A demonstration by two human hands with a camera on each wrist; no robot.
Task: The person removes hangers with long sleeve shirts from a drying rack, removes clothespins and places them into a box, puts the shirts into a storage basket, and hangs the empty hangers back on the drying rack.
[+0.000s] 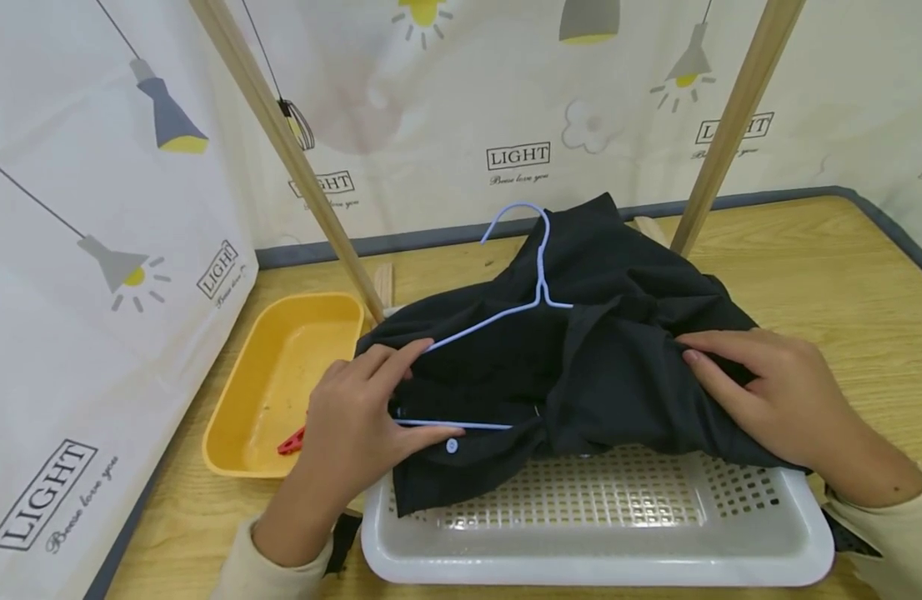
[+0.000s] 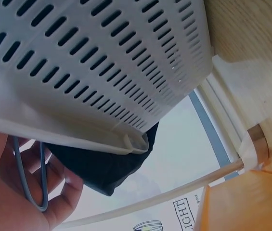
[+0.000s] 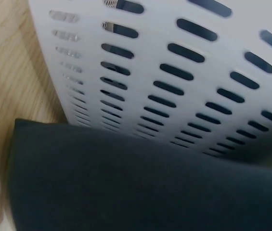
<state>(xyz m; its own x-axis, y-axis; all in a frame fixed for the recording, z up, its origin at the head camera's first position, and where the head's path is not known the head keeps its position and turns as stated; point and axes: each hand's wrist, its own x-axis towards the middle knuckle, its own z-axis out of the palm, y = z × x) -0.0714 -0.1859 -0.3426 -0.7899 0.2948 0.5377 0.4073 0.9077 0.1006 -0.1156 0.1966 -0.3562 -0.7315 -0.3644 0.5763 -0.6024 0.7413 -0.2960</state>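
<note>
A black buttoned shirt (image 1: 626, 383) lies bunched over a white perforated basket (image 1: 596, 568). Inside its opening sits a light blue wire hanger (image 1: 540, 271), hook pointing up, with its right arm covered by the cloth. My left hand (image 1: 356, 417) holds the hanger's left end, thumb along the lower bar beside a pale button (image 1: 452, 446). The left wrist view shows fingers curled around the hanger's looped end (image 2: 43, 178). On the other side, my right hand (image 1: 784, 392) pinches the shirt between thumb and fingers. Dark cloth (image 3: 126, 178) hides that hand in the right wrist view.
To the left stands a yellow tub (image 1: 232, 408) with a red clothespin (image 1: 291, 442) in it. Two wooden poles (image 1: 296, 167) rise behind the basket, one on each side. A printed curtain (image 1: 431, 108) hangs around the wooden table (image 1: 829, 283).
</note>
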